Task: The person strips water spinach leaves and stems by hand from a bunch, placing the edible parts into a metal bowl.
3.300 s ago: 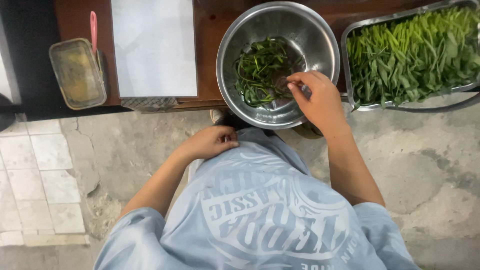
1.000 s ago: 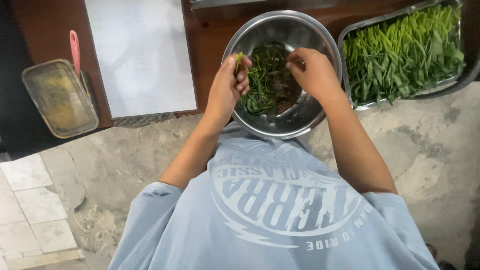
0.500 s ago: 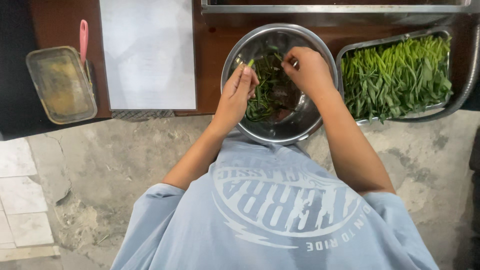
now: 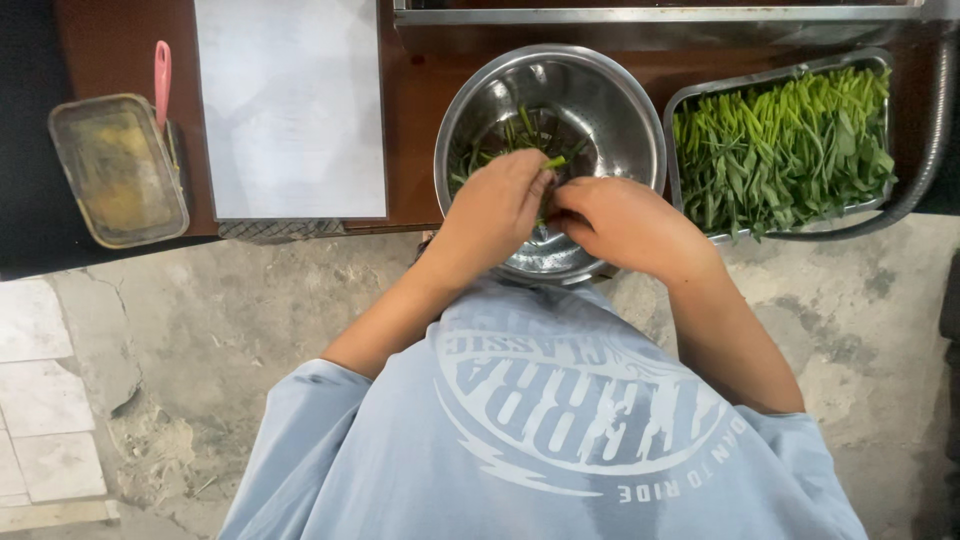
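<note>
Bowl (image 4: pixel 610 100) centre on counter (image 4: pixel 415 120), tray (image 4: pixel 680 110) of greens (image 4: pixel 790 140) right, board (image 4: pixel 290 110) left, container (image 4: pixel 115 170) far left.

You have a round, glossy stainless-steel bowl (image 4: pixel 600 95) on a smooth, polished reddish-brown wooden counter (image 4: pixel 412 120). Right of it sits a duller rectangular metal tray (image 4: pixel 680 100); left, a matt white plastic board (image 4: pixel 290 105). The near grey concrete floor (image 4: pixel 200 320) looks rough.

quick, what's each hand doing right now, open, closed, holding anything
Left hand: closed on a green stem over the steel bowl.
Right hand: fingers curled at the same stem; grip cannot be told.
</note>
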